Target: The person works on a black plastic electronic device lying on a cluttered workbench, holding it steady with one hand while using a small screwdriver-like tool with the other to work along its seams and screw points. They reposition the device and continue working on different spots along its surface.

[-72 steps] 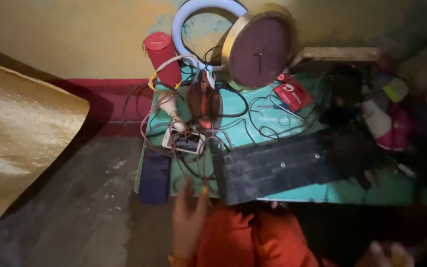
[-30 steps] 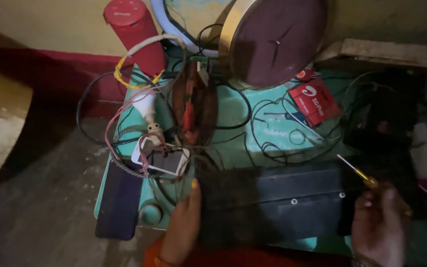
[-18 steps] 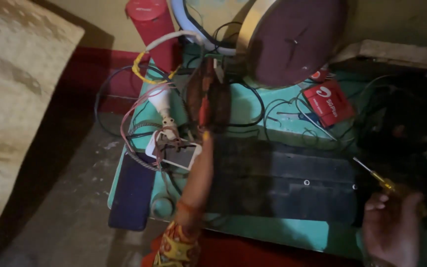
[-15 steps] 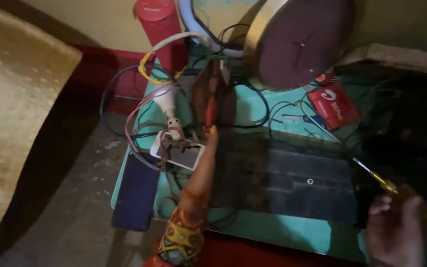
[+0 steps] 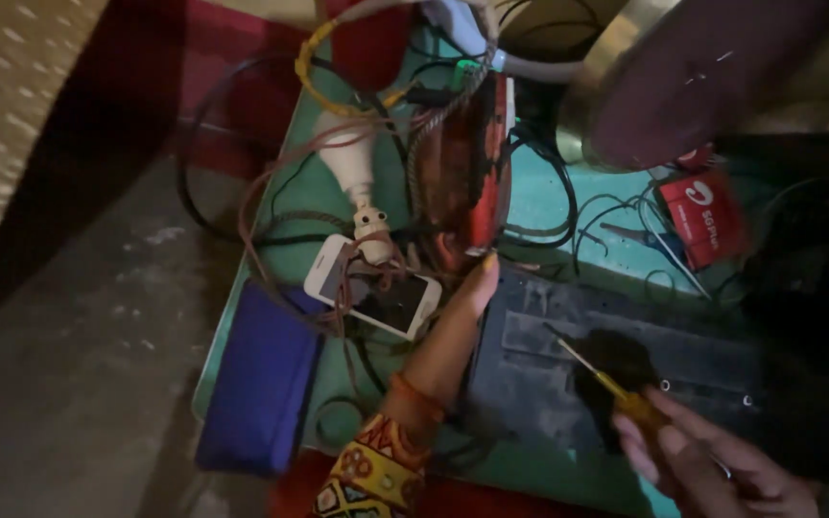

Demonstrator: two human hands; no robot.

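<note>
Gently keep right hand (image 5: 712, 465) closed on yellow-handled screwdriver (image 5: 606, 382) over dark flat panel (image 5: 626, 364); left hand (image 5: 453, 317), fingers extended, empty, touching red-brown device (image 5: 467, 173).

On the tabletop (image 5: 549, 206), a phone (image 5: 373, 286) lay left of the keyboard (image 5: 626, 369), a pouch (image 5: 261, 379) further left, a round clock (image 5: 693, 77) behind.

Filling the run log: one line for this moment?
left hand: touching red-black device | right hand: holding screwdriver | below: black panel
</note>
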